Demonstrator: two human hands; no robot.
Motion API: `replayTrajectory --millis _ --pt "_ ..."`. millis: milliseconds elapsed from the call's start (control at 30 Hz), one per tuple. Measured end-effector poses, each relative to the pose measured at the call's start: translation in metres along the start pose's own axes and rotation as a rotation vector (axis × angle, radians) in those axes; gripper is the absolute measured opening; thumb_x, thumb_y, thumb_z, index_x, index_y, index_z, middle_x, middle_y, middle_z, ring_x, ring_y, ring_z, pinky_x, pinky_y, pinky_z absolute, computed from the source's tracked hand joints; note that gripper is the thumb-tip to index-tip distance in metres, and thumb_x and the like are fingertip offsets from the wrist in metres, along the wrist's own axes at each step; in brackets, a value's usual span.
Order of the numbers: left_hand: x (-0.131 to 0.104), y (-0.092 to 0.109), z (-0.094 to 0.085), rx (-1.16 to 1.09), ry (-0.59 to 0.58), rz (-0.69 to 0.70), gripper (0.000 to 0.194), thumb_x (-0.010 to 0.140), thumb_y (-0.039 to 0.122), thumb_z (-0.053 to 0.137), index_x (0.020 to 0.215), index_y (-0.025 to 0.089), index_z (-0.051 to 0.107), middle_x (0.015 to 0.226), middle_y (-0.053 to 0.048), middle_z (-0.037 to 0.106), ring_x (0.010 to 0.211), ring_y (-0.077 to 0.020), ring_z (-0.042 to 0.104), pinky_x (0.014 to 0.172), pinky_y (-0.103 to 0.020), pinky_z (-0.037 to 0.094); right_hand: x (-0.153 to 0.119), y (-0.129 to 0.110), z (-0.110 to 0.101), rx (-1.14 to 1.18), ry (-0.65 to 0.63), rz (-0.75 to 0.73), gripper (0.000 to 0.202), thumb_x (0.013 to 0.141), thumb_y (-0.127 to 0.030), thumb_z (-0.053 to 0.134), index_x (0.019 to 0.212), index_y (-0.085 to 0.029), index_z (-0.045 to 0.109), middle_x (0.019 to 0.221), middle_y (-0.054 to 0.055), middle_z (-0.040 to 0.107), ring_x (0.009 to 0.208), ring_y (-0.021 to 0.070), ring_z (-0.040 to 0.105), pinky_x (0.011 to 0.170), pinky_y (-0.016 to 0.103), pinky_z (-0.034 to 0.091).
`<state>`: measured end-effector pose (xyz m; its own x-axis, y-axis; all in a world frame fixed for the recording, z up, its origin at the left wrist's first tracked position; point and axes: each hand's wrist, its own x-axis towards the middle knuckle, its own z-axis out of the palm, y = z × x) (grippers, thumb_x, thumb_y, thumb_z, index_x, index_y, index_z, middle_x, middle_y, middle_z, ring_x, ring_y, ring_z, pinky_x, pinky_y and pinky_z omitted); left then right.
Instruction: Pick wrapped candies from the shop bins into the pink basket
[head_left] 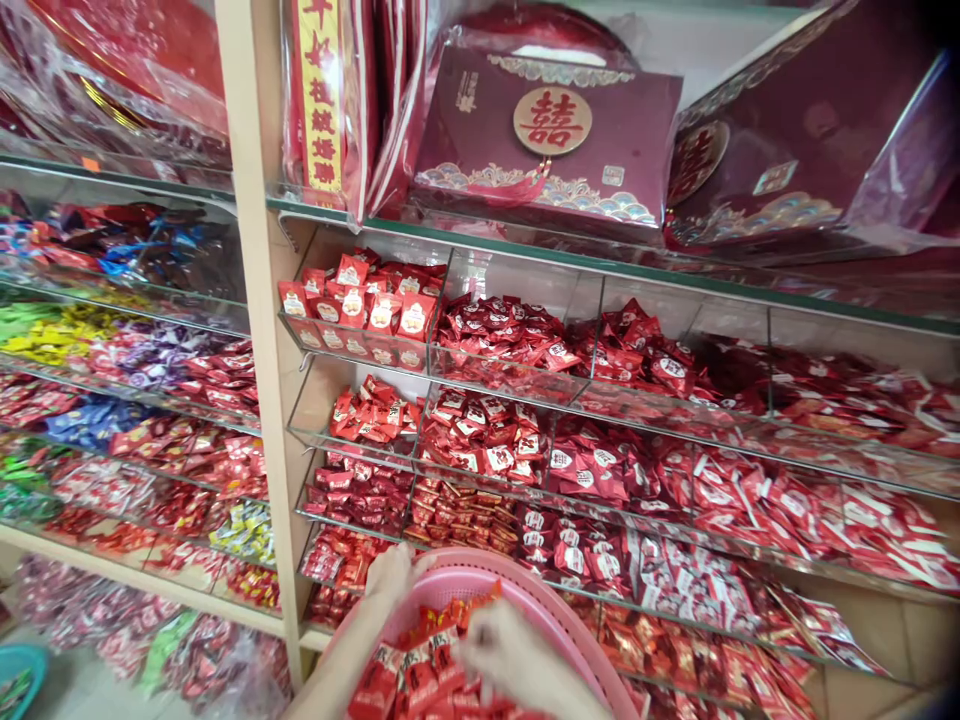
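Observation:
A pink plastic basket (pixel 525 577) stands at the bottom centre, holding red candy packets (pixel 420 675) with white and black print. My left hand (pixel 391 572) is at the basket's far left rim, its fingers bent over the edge. Over the packets inside the basket is my right hand (pixel 495 645), blurred by motion, its fingers curled; whether it holds a packet cannot be made out. Just beyond the rim, clear shelf bins hold wrapped candies (pixel 574 550) in red and white.
Tiered clear bins (pixel 487 435) of red packets rise ahead. A glass shelf (pixel 525 240) above bears purple boxes (pixel 555 130). A wooden upright (pixel 262 350) divides the shelving. At the lower left are bagged candies (pixel 217 660) and a teal basin (pixel 37 665).

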<state>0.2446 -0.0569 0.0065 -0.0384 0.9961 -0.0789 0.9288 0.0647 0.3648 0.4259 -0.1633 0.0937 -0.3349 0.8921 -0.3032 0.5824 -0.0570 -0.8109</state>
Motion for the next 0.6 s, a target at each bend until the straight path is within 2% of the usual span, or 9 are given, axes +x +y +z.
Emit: replayTrajectory --millis 100,167,233,300,367,467,600 --pt "0.000 0.000 0.000 -0.013 -0.008 -0.007 0.045 0.081 0.058 0.039 0.081 0.019 0.061 0.088 -0.011 0.069 0.084 -0.0239 0.065 0.067 -0.027 0.045 0.009 -0.042 -0.046 -0.081 0.328 -0.295 0.019 0.080 -0.028 0.051 0.068 -0.016 0.061 0.060 -0.001 0.060 0.055 0.0108 0.055 0.053 0.021 0.040" --pt "0.001 -0.001 0.000 -0.017 -0.011 -0.004 0.045 0.081 0.058 0.039 0.081 0.019 0.061 0.088 -0.012 0.069 0.085 -0.0251 0.065 0.067 -0.028 0.046 0.016 -0.067 -0.072 -0.182 0.517 -0.415 0.014 0.080 -0.025 0.051 0.077 -0.017 0.063 0.069 0.000 0.064 0.059 0.0119 0.055 0.058 0.023 0.041" --pt "0.001 -0.001 0.001 -0.015 -0.004 0.002 0.045 0.080 0.058 0.040 0.081 0.018 0.061 0.088 -0.014 0.069 0.086 -0.0265 0.065 0.068 -0.030 0.046 0.025 -0.085 -0.090 -0.311 0.662 -0.487 0.014 0.081 -0.023 0.051 0.086 -0.018 0.063 0.080 0.002 0.064 0.064 0.0134 0.055 0.066 0.026 0.043" --pt "0.000 -0.002 0.001 -0.017 0.005 0.004 0.047 0.080 0.059 0.040 0.081 0.018 0.062 0.087 -0.014 0.069 0.087 -0.0277 0.065 0.069 -0.031 0.046 0.034 -0.096 -0.097 -0.445 0.757 -0.531 0.017 0.082 -0.023 0.051 0.093 -0.020 0.063 0.089 0.005 0.062 0.075 0.0165 0.056 0.073 0.030 0.044" --pt "0.000 -0.003 0.002 -0.022 0.015 -0.001 0.047 0.080 0.060 0.039 0.081 0.018 0.062 0.086 -0.014 0.069 0.087 -0.0283 0.065 0.070 -0.033 0.046 0.042 -0.105 -0.096 -0.566 0.801 -0.552 0.020 0.083 -0.024 0.051 0.099 -0.020 0.062 0.096 0.007 0.059 0.087 0.0200 0.055 0.079 0.033 0.044" --pt "0.000 -0.003 0.003 -0.032 0.020 -0.010 0.047 0.079 0.059 0.040 0.081 0.018 0.062 0.086 -0.013 0.069 0.086 -0.0275 0.065 0.070 -0.032 0.047 0.054 -0.120 -0.086 -0.711 0.781 -0.569 0.024 0.083 -0.026 0.053 0.104 -0.020 0.061 0.099 0.009 0.057 0.094 0.0229 0.051 0.082 0.035 0.044" --pt "-0.001 -0.002 0.003 -0.038 0.012 -0.022 0.047 0.080 0.060 0.040 0.082 0.018 0.062 0.087 -0.013 0.069 0.085 -0.0254 0.065 0.069 -0.029 0.046 0.074 -0.142 -0.071 -0.821 0.733 -0.549 0.021 0.081 -0.029 0.057 0.097 -0.018 0.064 0.100 0.010 0.058 0.095 0.0248 0.051 0.082 0.036 0.043"
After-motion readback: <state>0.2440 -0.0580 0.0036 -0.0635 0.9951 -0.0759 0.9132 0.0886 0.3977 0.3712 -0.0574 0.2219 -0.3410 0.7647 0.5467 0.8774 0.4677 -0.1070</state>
